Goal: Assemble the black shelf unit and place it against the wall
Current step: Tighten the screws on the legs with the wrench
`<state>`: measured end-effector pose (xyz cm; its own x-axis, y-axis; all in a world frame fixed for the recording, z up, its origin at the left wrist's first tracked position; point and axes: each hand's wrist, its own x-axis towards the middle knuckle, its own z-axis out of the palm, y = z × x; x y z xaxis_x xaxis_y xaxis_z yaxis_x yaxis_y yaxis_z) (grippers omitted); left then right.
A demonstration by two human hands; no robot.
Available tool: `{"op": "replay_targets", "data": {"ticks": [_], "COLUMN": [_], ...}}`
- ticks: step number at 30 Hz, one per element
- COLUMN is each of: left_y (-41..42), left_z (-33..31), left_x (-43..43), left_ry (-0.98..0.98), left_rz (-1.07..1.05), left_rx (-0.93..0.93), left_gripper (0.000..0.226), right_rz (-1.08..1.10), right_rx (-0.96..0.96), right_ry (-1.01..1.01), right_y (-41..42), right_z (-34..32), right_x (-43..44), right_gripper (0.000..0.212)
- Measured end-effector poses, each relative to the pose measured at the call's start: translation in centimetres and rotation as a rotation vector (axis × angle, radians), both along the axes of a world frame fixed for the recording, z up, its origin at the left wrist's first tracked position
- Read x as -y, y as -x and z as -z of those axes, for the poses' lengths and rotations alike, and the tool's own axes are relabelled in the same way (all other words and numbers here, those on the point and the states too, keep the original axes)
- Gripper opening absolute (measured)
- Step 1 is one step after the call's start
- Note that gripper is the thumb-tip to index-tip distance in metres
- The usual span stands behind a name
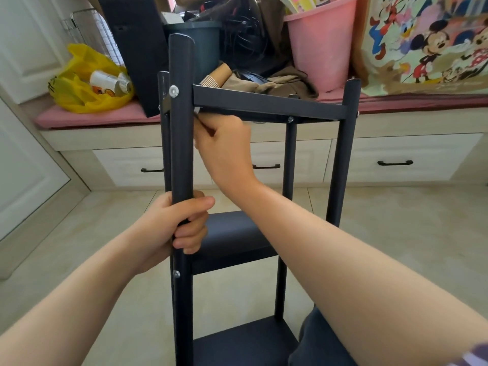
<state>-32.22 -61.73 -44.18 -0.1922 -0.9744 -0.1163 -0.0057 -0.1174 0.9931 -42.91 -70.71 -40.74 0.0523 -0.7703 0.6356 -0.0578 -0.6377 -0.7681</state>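
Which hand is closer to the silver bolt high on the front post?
Right. Right hand is just below the bolt, under the top shelf; left hand grips the post far lower.

The person works bare-armed: the left forearm [87, 286] and the right forearm [343, 247] are uncovered from the wrist to the picture's edge. The left hand [179, 225] and the right hand [227, 149] are bare too, and the left one's fingernails [181, 244] are cut short and rounded. At the lower right corner a sliver of sleeve [475, 356] shows on the right arm, lilac cloth with a paler stripe across it (too little is in view to tell the garment). Beneath that arm is a trouser leg [311, 339] in dark blue-grey fabric, softly creased
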Motion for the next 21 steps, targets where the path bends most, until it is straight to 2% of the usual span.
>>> {"op": "replay_targets", "data": {"ticks": [6,21], "left_y": [-0.5,-1.3], "left_z": [0.1,0.3], "left_x": [0.5,0.6], "left_ry": [-0.013,-0.02], "left_rz": [-0.016,0.058], "left_rx": [-0.004,-0.024], "left_gripper": [0.04,0.046], "right_rz": [-0.054,-0.088], "right_rx": [-0.089,-0.143], "right_ry": [-0.088,-0.127], "right_y": [0.5,2.3], "right_z": [0.4,-0.6], "right_x": [0.1,-0.9], "right_gripper": [0.037,0.03]}}
